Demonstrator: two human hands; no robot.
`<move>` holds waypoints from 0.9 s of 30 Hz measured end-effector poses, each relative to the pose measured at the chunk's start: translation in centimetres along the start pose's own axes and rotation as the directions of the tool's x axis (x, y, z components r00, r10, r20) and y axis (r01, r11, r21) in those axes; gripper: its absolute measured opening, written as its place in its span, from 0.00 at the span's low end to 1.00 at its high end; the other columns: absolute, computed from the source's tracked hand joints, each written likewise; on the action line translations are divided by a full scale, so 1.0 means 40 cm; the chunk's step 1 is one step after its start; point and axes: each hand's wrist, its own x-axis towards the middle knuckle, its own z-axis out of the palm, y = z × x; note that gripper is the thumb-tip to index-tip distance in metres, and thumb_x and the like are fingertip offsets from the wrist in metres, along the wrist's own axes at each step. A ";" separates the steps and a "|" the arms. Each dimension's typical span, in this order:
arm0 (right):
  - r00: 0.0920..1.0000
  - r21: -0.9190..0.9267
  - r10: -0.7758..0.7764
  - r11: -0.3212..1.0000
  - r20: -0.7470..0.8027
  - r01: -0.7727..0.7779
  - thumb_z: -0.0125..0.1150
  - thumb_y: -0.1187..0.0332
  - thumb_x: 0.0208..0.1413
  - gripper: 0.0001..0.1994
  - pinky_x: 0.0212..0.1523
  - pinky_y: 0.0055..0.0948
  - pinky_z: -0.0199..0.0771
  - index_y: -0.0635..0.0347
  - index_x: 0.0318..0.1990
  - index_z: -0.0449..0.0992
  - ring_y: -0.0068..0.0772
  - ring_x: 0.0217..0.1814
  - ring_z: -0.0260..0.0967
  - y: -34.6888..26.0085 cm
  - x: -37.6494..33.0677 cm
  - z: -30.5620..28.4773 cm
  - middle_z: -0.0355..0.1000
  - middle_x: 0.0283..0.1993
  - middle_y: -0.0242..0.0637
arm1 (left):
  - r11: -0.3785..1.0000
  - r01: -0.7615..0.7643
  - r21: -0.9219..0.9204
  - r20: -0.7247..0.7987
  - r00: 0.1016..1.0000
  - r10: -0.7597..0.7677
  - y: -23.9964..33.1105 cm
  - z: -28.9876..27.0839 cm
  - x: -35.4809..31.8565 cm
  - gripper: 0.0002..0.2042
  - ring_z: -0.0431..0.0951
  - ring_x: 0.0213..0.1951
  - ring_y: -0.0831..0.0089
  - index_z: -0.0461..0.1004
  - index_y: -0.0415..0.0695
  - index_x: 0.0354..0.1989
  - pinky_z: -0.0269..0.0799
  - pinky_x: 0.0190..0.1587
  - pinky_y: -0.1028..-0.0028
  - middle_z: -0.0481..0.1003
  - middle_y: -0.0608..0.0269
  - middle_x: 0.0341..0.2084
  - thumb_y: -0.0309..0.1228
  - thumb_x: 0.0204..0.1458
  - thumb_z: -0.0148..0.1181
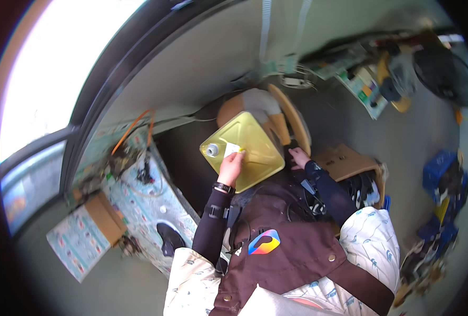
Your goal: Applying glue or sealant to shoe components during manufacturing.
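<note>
A yellow square metal can with a grey screw cap and a white label on its top is in front of me. My left hand is closed at the middle of that top, apparently around the can's carrying handle. To the right of the can, my right hand has its fingers curled by a small dark part below a wooden chair or stool. What those fingers hold, if anything, I cannot make out.
An open cardboard box with dark and white items stands right of my right forearm. At left is a patterned covered table beside a cardboard piece. A black fan-like round object and blue containers are at far right.
</note>
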 end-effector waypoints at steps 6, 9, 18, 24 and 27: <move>0.953 0.144 -0.143 0.984 0.269 0.107 0.51 0.41 0.66 0.30 0.51 0.48 0.76 0.52 0.66 0.65 0.40 0.59 0.70 -0.051 0.058 0.117 0.70 0.62 0.40 | 0.951 -0.301 0.064 -0.031 0.952 0.304 0.208 -0.145 -0.398 0.13 0.64 0.22 0.86 0.77 0.44 0.35 0.60 0.26 0.80 0.66 0.78 0.23 0.41 0.65 0.57; 0.894 0.013 -0.213 0.974 0.395 0.227 0.48 0.40 0.67 0.26 0.46 0.36 0.79 0.55 0.52 0.70 0.30 0.50 0.75 -0.191 -0.086 0.208 0.75 0.46 0.34 | 0.919 -0.313 0.241 -0.134 0.927 0.351 0.256 -0.250 -0.556 0.14 0.66 0.25 0.85 0.78 0.40 0.36 0.63 0.29 0.78 0.68 0.75 0.21 0.39 0.64 0.57; 0.847 -0.277 -0.180 0.893 0.500 0.353 0.42 0.42 0.71 0.26 0.33 0.32 0.84 0.55 0.55 0.73 0.24 0.34 0.76 -0.397 -0.239 0.421 0.75 0.36 0.30 | 0.807 -0.495 0.323 -0.334 0.738 0.586 0.288 -0.590 -0.680 0.15 0.67 0.24 0.81 0.74 0.35 0.29 0.64 0.29 0.73 0.69 0.68 0.18 0.34 0.64 0.55; 0.877 -0.331 -0.213 0.867 0.431 0.373 0.45 0.43 0.70 0.25 0.27 0.30 0.83 0.57 0.48 0.74 0.22 0.26 0.71 -0.480 -0.297 0.618 0.69 0.25 0.27 | 0.731 -0.583 0.355 -0.371 0.630 0.682 0.306 -0.861 -0.665 0.14 0.73 0.22 0.64 0.74 0.36 0.29 0.68 0.29 0.66 0.73 0.51 0.19 0.33 0.63 0.55; 0.905 -0.341 -0.218 0.873 0.365 0.348 0.45 0.44 0.71 0.24 0.25 0.30 0.83 0.58 0.44 0.74 0.22 0.24 0.71 -0.507 -0.337 0.700 0.67 0.24 0.27 | 0.640 -0.647 0.415 -0.364 0.527 0.768 0.301 -0.973 -0.619 0.13 0.77 0.27 0.50 0.74 0.36 0.30 0.69 0.30 0.60 0.74 0.44 0.22 0.32 0.62 0.55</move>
